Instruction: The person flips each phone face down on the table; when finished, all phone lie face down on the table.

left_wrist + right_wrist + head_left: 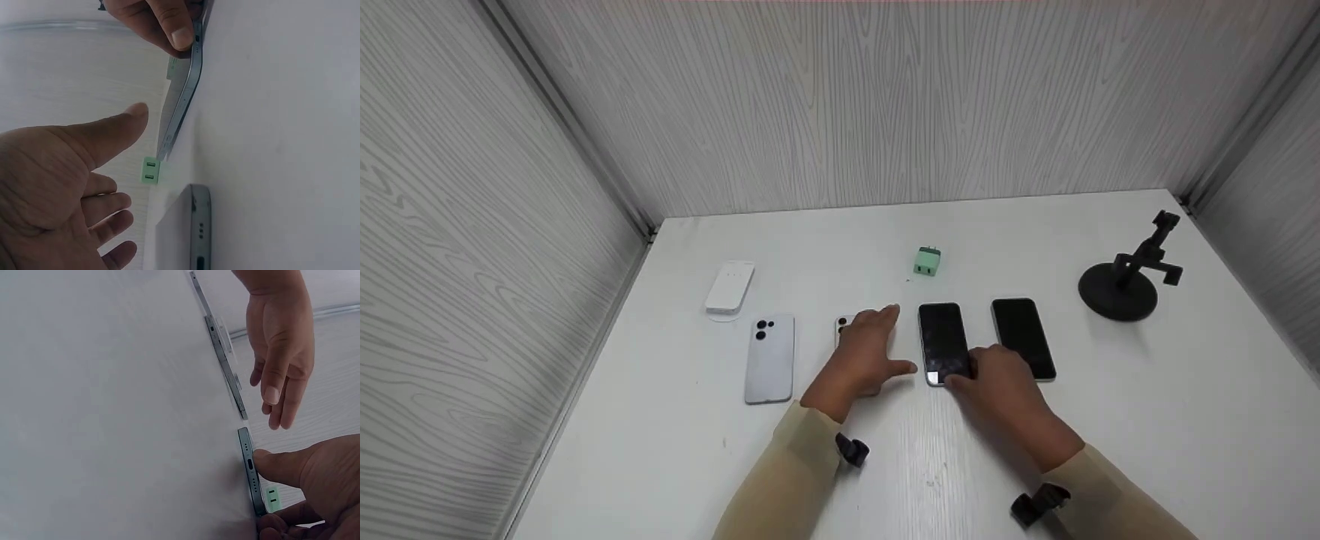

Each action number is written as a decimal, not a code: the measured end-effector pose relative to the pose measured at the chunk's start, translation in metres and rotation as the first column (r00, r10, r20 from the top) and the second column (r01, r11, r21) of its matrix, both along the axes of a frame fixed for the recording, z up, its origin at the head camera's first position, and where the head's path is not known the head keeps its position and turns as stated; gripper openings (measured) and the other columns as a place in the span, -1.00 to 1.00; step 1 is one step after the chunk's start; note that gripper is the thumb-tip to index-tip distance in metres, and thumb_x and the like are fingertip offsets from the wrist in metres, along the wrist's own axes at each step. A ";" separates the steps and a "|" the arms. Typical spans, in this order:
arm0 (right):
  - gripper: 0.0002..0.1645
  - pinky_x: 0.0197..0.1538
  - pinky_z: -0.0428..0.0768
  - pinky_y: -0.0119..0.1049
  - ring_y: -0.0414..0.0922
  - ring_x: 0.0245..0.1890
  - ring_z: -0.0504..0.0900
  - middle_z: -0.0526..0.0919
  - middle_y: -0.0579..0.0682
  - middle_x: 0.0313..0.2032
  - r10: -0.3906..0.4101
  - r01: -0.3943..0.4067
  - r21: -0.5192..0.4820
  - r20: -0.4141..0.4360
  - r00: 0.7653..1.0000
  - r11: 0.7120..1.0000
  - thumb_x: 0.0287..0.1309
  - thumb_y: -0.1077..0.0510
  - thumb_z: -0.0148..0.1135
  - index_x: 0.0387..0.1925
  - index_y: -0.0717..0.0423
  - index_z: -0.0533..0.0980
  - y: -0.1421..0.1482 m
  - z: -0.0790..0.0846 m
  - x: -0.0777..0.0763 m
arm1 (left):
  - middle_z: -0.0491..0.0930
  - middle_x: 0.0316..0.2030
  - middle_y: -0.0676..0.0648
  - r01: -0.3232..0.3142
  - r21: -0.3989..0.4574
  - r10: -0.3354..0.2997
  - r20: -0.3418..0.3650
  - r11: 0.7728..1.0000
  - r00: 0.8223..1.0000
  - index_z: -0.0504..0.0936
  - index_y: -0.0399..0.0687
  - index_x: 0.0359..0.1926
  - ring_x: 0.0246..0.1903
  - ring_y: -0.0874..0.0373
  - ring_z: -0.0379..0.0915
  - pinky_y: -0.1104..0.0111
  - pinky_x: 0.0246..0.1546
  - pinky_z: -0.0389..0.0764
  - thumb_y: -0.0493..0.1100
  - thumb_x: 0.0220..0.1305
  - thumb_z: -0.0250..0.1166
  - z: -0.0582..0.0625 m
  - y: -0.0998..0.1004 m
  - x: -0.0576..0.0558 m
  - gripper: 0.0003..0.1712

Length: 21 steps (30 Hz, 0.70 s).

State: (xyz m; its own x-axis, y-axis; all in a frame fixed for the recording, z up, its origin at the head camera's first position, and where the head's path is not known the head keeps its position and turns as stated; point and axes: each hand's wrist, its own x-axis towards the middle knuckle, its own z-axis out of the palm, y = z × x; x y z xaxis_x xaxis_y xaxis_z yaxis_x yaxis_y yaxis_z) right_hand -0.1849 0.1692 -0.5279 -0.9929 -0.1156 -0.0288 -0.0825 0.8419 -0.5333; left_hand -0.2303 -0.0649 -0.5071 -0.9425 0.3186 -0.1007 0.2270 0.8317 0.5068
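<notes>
My left hand (866, 352) hovers with fingers and thumb spread over a pale-backed smartphone (841, 324), most of which it hides in the head view. To the right, a smartphone (943, 334) lies with its dark screen up. My right hand (1005, 381) grips its lower right corner, the thumb on the bottom edge by the charging port and the fingers along the right side. In the right wrist view this phone (246, 444) shows its bottom edge. Just beyond the right hand lies another dark-screened smartphone (1024, 330).
A white-backed smartphone (769, 367) lies at the left, below a white power bank-like block (730, 286). A green plug adapter (927, 261) sits behind the phones. At the right stands a black stand (1117, 292) with a round base. Grey wood-grain panels (847, 105) enclose the white table.
</notes>
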 end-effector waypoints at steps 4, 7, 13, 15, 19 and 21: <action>-0.56 -0.16 0.63 -0.02 -0.01 -0.22 0.66 0.73 0.10 -0.27 -0.009 0.009 -0.033 0.001 1.000 0.999 0.28 -0.01 0.57 -0.10 0.31 0.74 0.001 0.000 0.000 | 0.25 0.69 -0.06 0.094 -0.047 -0.094 0.013 0.994 0.996 0.13 -0.04 0.75 0.69 -0.04 0.10 0.00 0.67 0.24 0.16 0.17 0.70 0.001 0.012 -0.006 0.32; -0.58 -0.19 0.62 -0.03 -0.02 -0.25 0.65 0.73 0.09 -0.29 -0.010 0.010 -0.037 -0.002 1.000 0.999 0.26 -0.01 0.57 -0.12 0.30 0.74 0.000 -0.001 -0.001 | 0.27 0.68 -0.07 0.130 -0.084 -0.130 0.002 0.988 0.991 0.15 -0.07 0.75 0.68 -0.03 0.12 0.02 0.66 0.26 0.14 0.13 0.73 -0.002 0.019 -0.007 0.34; -0.57 -0.16 0.64 -0.01 -0.02 -0.25 0.65 0.73 0.09 -0.28 -0.003 0.003 -0.029 -0.003 1.000 1.000 0.27 -0.01 0.57 -0.08 0.30 0.75 -0.001 -0.003 -0.001 | 0.36 0.63 -0.11 0.154 -0.113 -0.156 -0.012 0.982 0.988 0.24 -0.13 0.71 0.64 -0.04 0.22 0.06 0.63 0.32 0.12 0.13 0.73 -0.012 0.025 -0.004 0.27; -0.59 -0.18 0.63 -0.02 -0.02 -0.26 0.65 0.73 0.08 -0.30 -0.002 0.001 -0.032 -0.008 1.000 0.999 0.26 0.00 0.57 -0.11 0.28 0.75 0.000 -0.002 -0.002 | 0.38 0.62 -0.12 0.151 -0.119 -0.153 -0.009 0.981 0.988 0.27 -0.12 0.70 0.63 -0.04 0.23 0.06 0.63 0.33 0.13 0.15 0.71 -0.013 0.026 -0.003 0.24; -0.62 -0.19 0.61 -0.03 -0.02 -0.28 0.64 0.72 0.06 -0.33 -0.002 0.001 -0.030 -0.018 1.000 1.000 0.25 0.00 0.56 -0.15 0.26 0.75 0.001 -0.002 -0.003 | 0.35 0.64 -0.11 0.150 -0.109 -0.151 0.005 0.983 0.989 0.30 -0.10 0.68 0.65 -0.04 0.19 0.03 0.65 0.30 0.13 0.19 0.69 -0.012 0.027 -0.003 0.18; -0.62 -0.19 0.61 -0.01 -0.01 -0.27 0.65 0.72 0.07 -0.33 0.002 -0.003 -0.025 -0.022 1.000 1.000 0.24 0.00 0.56 -0.15 0.27 0.74 0.002 -0.003 -0.003 | 0.33 0.65 -0.10 0.155 -0.112 -0.155 0.011 0.981 0.988 0.30 -0.09 0.68 0.66 -0.03 0.18 0.03 0.65 0.28 0.14 0.20 0.67 -0.012 0.027 -0.003 0.17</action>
